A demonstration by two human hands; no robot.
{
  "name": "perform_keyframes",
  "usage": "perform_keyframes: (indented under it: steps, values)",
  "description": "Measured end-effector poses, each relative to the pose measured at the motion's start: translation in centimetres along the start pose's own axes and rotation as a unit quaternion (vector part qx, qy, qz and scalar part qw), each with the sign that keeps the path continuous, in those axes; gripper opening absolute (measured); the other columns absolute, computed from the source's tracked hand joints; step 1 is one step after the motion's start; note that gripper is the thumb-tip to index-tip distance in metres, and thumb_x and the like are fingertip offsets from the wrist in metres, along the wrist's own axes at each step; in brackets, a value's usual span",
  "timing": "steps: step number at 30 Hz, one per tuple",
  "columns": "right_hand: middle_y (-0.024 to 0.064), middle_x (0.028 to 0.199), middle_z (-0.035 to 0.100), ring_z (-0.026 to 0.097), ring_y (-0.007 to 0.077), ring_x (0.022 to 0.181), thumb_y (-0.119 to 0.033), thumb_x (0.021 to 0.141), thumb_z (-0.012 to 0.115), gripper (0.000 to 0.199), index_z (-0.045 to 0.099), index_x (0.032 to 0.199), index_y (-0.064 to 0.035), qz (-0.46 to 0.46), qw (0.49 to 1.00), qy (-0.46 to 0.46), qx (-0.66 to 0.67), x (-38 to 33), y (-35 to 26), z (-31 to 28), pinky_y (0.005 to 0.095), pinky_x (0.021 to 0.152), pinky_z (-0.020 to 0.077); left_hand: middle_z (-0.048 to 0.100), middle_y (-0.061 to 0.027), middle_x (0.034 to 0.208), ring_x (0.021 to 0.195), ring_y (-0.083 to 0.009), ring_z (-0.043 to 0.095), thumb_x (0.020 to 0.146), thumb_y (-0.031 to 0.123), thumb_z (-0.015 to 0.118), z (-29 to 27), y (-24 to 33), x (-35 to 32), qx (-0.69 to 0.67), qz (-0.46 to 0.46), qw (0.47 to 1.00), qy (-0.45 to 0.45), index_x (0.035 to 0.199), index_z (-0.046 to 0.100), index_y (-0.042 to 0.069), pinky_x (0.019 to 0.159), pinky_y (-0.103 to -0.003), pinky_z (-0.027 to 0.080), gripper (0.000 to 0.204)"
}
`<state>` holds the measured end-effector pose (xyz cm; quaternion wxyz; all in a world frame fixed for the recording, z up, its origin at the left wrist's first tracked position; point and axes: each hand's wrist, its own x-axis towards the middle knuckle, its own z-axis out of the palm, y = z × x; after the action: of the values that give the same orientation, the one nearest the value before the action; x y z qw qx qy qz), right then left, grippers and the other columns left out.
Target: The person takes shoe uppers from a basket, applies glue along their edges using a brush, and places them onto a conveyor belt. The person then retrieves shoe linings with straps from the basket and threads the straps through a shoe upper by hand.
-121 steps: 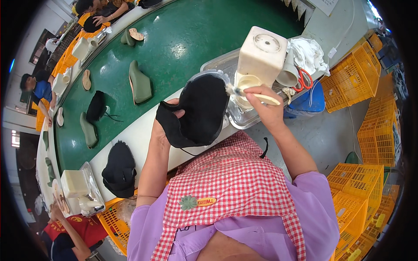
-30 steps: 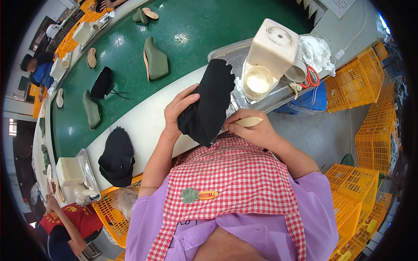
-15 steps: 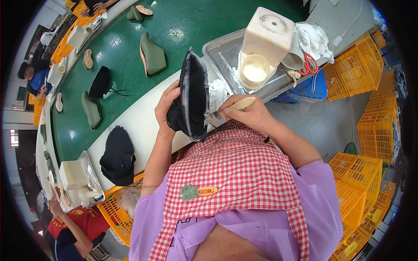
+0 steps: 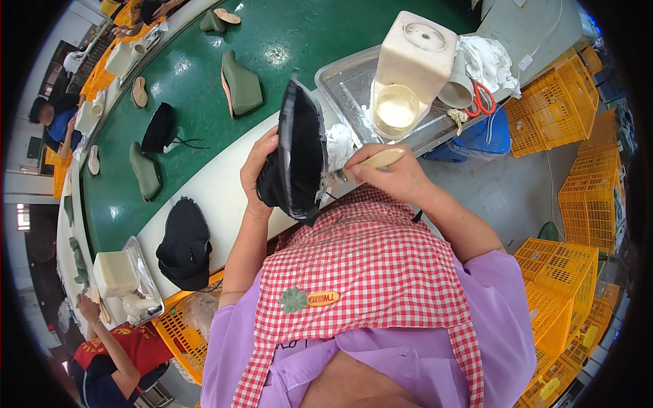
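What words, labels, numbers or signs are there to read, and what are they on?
Yellow badge on the apron: a few letters, not copied here.
Purple shirt: dark lettering, partly hidden, unreadable.
Red garment, lower left: yellow markings, too small to read.
Yellow tag, lower right: no writing I can make out.

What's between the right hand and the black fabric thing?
In the head view, the brush bristles lie between the right hand and the black fabric piece.

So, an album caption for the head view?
Left hand holds a black fabric piece; right hand, a brush beside it.
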<state>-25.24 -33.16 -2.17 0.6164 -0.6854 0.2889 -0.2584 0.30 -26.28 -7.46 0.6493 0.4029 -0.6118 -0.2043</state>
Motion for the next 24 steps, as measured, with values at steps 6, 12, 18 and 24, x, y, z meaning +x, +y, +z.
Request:
perform_keyframes:
  steps: [6, 12, 18, 24]
  values:
    - [0.0056, 0.089, 0.068, 0.065, 0.0106, 0.077, -0.008, 0.09, 0.064, 0.014, 0.069, 0.1, 0.0002, 0.004, 0.992, 0.114, 0.062, -0.1, -1.1, -2.5, 0.0233, 0.07, 0.0504, 0.058, -0.0097, 0.128, 0.116, -0.0193, 0.055, 0.094, 0.009, 0.063, -2.2, -1.9, -1.5, -0.13, -0.168, 0.956, 0.203, 0.134, 0.05, 0.0, 0.101, -0.033, 0.042, 0.043]
    - [0.0036, 0.09, 0.069, 0.064, 0.0101, 0.08, -0.011, 0.088, 0.067, 0.014, 0.071, 0.098, -0.0027, -0.039, 0.964, 0.261, -0.035, 0.3, 0.4, -6.0, 0.0229, 0.075, 0.0506, 0.056, -0.0087, 0.127, 0.114, -0.0196, 0.056, 0.099, 0.025, 0.056, -1.5, 2.1, 2.3, -0.233, -0.275, 0.904, 0.231, 0.134, 0.048, 0.004, 0.098, -0.036, 0.045, 0.042]
    - [0.0058, 0.093, 0.069, 0.063, 0.0148, 0.088, -0.008, 0.084, 0.069, 0.013, 0.072, 0.097, -0.0047, -0.066, 0.931, 0.253, -0.255, 0.9, 1.1, -8.1, 0.0274, 0.078, 0.049, 0.065, -0.0097, 0.109, 0.099, -0.0237, 0.064, 0.097, 0.018, 0.057, -1.1, 1.9, 2.5, -0.361, -0.374, 0.832, 0.193, 0.125, 0.056, 0.006, 0.089, -0.039, 0.053, 0.031]
    - [0.0058, 0.087, 0.07, 0.062, 0.022, 0.085, -0.007, 0.081, 0.071, 0.013, 0.073, 0.093, -0.0065, -0.115, 0.888, 0.176, -0.409, 1.7, 2.9, -8.8, 0.032, 0.078, 0.0497, 0.065, -0.0146, 0.119, 0.113, -0.0304, 0.061, 0.091, 0.002, 0.055, -0.8, 1.8, 1.5, -0.515, -0.463, 0.707, 0.141, 0.125, 0.059, 0.004, 0.102, -0.046, 0.047, 0.035]
